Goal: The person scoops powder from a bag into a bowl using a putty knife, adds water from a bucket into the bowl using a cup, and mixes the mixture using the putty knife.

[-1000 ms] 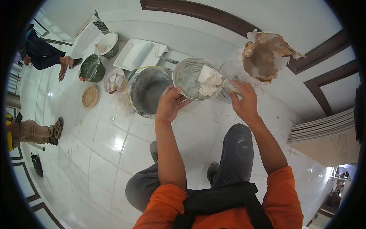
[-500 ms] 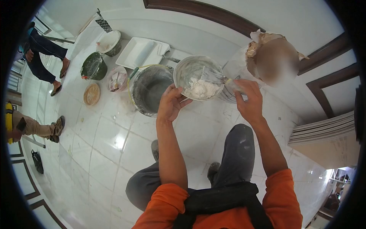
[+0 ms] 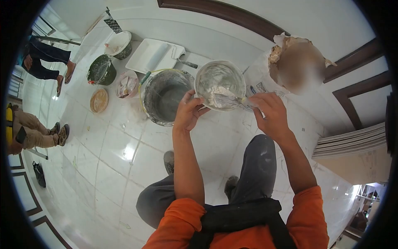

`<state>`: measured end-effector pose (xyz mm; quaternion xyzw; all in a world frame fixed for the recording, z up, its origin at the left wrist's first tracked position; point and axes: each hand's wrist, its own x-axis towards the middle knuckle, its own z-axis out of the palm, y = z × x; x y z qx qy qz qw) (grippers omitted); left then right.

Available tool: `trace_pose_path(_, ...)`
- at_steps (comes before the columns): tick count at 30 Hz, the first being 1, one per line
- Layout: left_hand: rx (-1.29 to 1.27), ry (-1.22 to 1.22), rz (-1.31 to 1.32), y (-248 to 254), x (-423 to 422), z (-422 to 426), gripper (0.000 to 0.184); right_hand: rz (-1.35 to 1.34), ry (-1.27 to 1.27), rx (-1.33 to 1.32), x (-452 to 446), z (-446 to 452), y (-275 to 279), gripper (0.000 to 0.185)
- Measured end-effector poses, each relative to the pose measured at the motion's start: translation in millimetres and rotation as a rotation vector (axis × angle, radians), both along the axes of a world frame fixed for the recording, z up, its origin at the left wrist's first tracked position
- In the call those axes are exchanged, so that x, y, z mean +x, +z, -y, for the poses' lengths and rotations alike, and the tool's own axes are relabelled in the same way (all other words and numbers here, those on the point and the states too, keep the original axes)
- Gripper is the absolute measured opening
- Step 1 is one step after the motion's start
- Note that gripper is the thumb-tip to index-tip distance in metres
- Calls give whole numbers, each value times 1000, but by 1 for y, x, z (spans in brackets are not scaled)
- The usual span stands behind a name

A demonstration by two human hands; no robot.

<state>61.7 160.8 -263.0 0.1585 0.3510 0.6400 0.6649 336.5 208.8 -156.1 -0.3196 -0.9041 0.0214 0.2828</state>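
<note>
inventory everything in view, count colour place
bowl: 1, whitish, upper centre
powder: 1 heap, white, in bowl
scraper: 1, grey, blade in bowl
bucket: 1, grey, left of bowl
roller tray: 1, white, above bucket
roller: 1, whitish, in tray
tubs: 2, green; white-rimmed, left of tray
pail: 1, pinkish, near tray
dish: 1, tan, below tubs
bag: 1, brown inside, upper right
boards: several, pale, stacked right
object: 1, black, left
people: 2, dark; tan trousers, left
sleeves: 2, orange, bottom
left grip: 1, bare, on bowl
right grip: 1, bare, on scraper
</note>
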Motion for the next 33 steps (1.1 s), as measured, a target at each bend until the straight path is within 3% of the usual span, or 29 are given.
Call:
trace_pose_path(5, -4, -2, 15, -8, 0, 1, 60, 69, -59, 34, 8, -6, 1, 38)
trace_pose_path(14, 1, -21, 35, -9, 3, -2, 57, -104, -65, 8, 26, -9, 28, 35)
trace_pose_path(16, 10, -25, 46, -9, 5, -3, 58, -253, -318, -330, 39, -13, 52, 32)
trace_pose_path(19, -29, -8, 6, -7, 8, -4, 60, -56, -416, -208, 75, -41, 103, 31)
trace_pose_path(21, -15, 0, -7, -6, 8, -4, 62, 199, -456, 16, 95, -62, 126, 29)
trace_pose_path(22, -9, -9, -1, -7, 7, -4, 62, 203, -466, 23, 97, -76, 126, 29)
trace_pose_path(25, -14, -7, -18, -10, 7, -7, 63, 711, -536, 31, 86, -116, 113, 34)
trace_pose_path(28, -32, -1, -32, -10, 7, -8, 64, 980, -507, 15, 52, -151, 68, 27)
trace_pose_path(31, -24, 10, -16, -5, 8, -3, 64, 1072, -462, 216, 59, -205, -2, 19)
trace_pose_path(33, -34, 27, 6, -3, 8, 1, 64, 998, -462, 287, 66, -216, -31, 18)
